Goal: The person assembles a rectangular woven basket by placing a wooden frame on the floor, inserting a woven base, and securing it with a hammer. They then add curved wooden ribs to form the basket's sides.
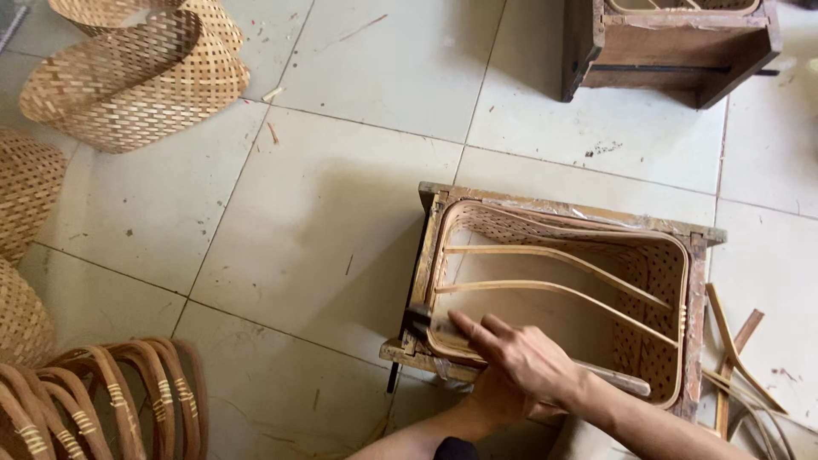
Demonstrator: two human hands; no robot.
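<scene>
Here, right of centre in the frame, a woven basket [656,281] sits inside a wooden frame mould [562,204] on the tiled floor [341,213], with two bent bamboo strips [554,290] arching across its open inside. The right hand [524,358] lies flat on the basket's near rim at the lower left corner of the mould, fingers [477,334] stretched out and pressing, closed around nothing. The left hand [490,400] sits just beneath it, mostly hidden; whether it grips anything cannot be told.

Loose bamboo slats [733,349] lie at the lower right, just beside the mould. A second wooden mould [673,51] stands at the upper right. Woven bamboo sleeves [136,77] are piled at the upper left, and bound bamboo hoops [111,400] fill the lower left corner.
</scene>
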